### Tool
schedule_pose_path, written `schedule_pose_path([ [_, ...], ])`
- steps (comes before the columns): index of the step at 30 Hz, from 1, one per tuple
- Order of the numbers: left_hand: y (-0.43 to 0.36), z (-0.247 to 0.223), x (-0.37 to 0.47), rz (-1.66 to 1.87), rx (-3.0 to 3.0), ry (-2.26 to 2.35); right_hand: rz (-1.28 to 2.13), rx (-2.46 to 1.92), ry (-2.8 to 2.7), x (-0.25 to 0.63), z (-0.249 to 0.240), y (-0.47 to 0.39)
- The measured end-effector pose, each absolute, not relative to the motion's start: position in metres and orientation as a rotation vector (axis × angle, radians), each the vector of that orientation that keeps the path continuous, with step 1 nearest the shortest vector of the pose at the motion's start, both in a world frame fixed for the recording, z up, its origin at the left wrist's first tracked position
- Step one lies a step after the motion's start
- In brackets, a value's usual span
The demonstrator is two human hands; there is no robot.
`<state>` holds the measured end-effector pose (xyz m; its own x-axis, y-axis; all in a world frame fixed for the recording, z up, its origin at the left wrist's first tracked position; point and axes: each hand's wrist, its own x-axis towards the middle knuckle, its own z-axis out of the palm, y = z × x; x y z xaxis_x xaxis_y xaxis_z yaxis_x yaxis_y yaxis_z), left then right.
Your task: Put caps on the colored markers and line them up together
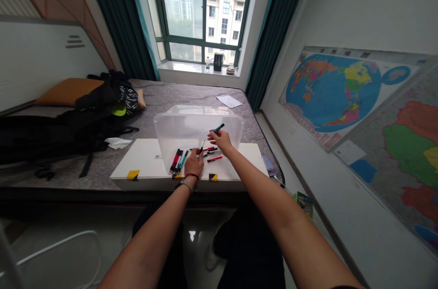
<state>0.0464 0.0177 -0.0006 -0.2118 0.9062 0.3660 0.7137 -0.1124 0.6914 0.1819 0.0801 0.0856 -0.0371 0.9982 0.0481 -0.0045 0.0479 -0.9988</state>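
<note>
My left hand [194, 164] is closed around a slim dark pen piece [201, 148] whose thin tip points up. Just above and to its right, my right hand [223, 140] pinches a teal pen part with a black end [219, 127]; whether it is a cap or a barrel is too small to tell. Beside my left hand lies a cluster of red, black and teal pens [178, 160]. More loose pens, among them a red one [215, 159], lie under my right wrist. All rest on a flat white box [140, 157], before a clear plastic bin [167, 127].
The white box sits at the front edge of a grey mattress [153, 93]. A black bag [58, 138], a crumpled tissue [118, 143] and a brown cushion [65, 91] lie at left. A paper sheet [229, 101] is behind the bin. Maps [335, 88] hang on the right wall.
</note>
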Motion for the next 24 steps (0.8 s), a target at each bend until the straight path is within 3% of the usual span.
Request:
schedule_pose_path([
  [9,0.026,-0.006,0.037,1.361,1.618,1.824,0.58,-1.961,-2.27,0.194,0.093,0.079],
  [13,0.029,-0.01,0.033,1.4,1.502,1.731,0.315,-1.923,-2.517,0.191,0.099,0.08],
  [24,0.041,-0.014,0.024,1.468,1.216,1.307,0.4,-1.577,-2.609,0.181,0.103,0.097],
])
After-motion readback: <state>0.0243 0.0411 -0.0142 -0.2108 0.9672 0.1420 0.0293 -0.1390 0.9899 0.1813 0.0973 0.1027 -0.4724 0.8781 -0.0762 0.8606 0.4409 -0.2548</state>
